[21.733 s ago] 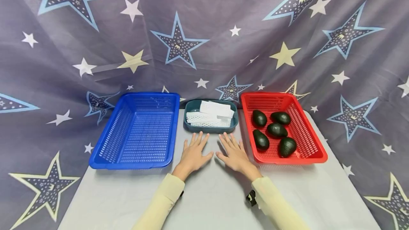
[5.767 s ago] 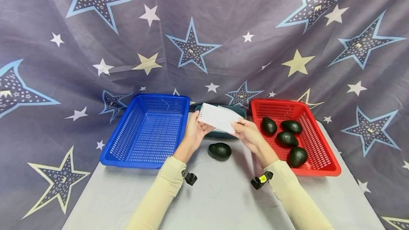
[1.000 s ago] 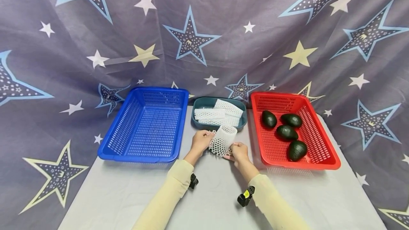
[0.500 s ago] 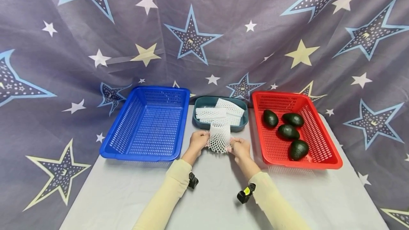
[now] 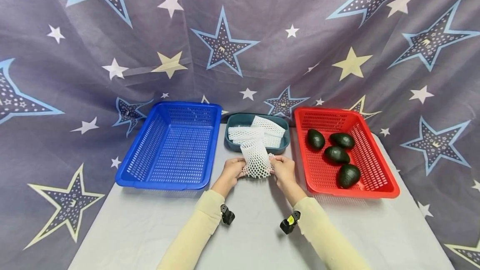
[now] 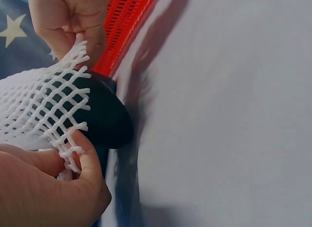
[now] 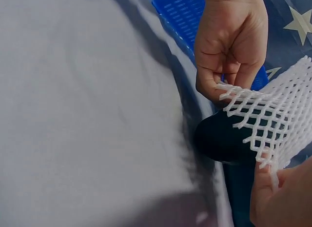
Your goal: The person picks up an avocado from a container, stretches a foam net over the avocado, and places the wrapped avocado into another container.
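Note:
A white foam net sleeve point(image 5: 256, 156) is stretched between both hands at the middle of the table. My left hand point(image 5: 233, 168) pinches one side of its open end, and my right hand point(image 5: 283, 168) pinches the opposite side. Inside that end sits a dark green avocado; in the left wrist view the avocado point(image 6: 111, 117) has its near end sticking out past the mesh edge. The right wrist view shows the same avocado point(image 7: 217, 139) partly covered by the net. The sleeve's far part is narrower and reaches toward the green tray.
Behind the hands a dark green tray point(image 5: 229, 143) holds several folded foam nets point(image 5: 268, 128). On the left stands a blue basket point(image 5: 168, 157) with nothing in it. A red basket point(image 5: 369, 174) with several avocados point(image 5: 348, 176) is at the right. A starry curtain hangs behind.
Half a second ago the sleeve pointed straight back; now it leans left and its open end is widened over the avocado. Both hands keep their pinch on the sleeve's edge.

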A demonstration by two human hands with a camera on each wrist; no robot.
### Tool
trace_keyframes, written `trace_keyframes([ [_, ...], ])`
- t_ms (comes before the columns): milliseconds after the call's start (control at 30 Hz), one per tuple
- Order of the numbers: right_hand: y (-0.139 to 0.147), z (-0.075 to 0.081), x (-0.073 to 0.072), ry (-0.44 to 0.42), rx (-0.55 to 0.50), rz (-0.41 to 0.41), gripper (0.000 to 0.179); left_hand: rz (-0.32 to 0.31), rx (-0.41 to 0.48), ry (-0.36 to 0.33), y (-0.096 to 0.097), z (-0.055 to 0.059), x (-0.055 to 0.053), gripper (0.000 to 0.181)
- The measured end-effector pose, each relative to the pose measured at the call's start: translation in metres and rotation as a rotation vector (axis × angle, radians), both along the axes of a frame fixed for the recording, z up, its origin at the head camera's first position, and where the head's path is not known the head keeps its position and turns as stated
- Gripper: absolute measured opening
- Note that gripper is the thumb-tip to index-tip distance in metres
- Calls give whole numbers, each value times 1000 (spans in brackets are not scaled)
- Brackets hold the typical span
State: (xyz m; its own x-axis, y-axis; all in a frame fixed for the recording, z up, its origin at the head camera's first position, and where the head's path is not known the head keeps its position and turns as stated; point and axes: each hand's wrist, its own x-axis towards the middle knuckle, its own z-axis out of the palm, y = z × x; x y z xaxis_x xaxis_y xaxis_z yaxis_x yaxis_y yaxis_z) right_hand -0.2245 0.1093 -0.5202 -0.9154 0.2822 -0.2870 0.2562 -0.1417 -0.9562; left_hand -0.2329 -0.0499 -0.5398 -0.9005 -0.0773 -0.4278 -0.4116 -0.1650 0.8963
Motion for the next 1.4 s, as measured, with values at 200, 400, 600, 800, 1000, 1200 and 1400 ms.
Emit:
trace_keyframes([
  [200,-5,-5,1,-18,36,61,10,32,12,-6,-2,-2,1,31],
  [400,-10,-9,2,-44,61,76,15,46,-9,-9,-2,-5,0,38],
  [600,-12,-12,0,-38,113,18,7,69,-27,-17,-2,-6,-1,37],
  [800,-13,-12,-2,-44,157,-6,7,48,26,-22,-5,-5,1,35],
  [1000,-12,-8,-3,-53,151,-18,8,8,97,-10,-5,-2,4,40],
  [1200,-11,-9,-1,-83,108,5,6,30,-22,36,-2,0,5,34],
  [1400,-12,-9,2,-130,20,57,6,88,-81,63,2,-2,4,35],
])
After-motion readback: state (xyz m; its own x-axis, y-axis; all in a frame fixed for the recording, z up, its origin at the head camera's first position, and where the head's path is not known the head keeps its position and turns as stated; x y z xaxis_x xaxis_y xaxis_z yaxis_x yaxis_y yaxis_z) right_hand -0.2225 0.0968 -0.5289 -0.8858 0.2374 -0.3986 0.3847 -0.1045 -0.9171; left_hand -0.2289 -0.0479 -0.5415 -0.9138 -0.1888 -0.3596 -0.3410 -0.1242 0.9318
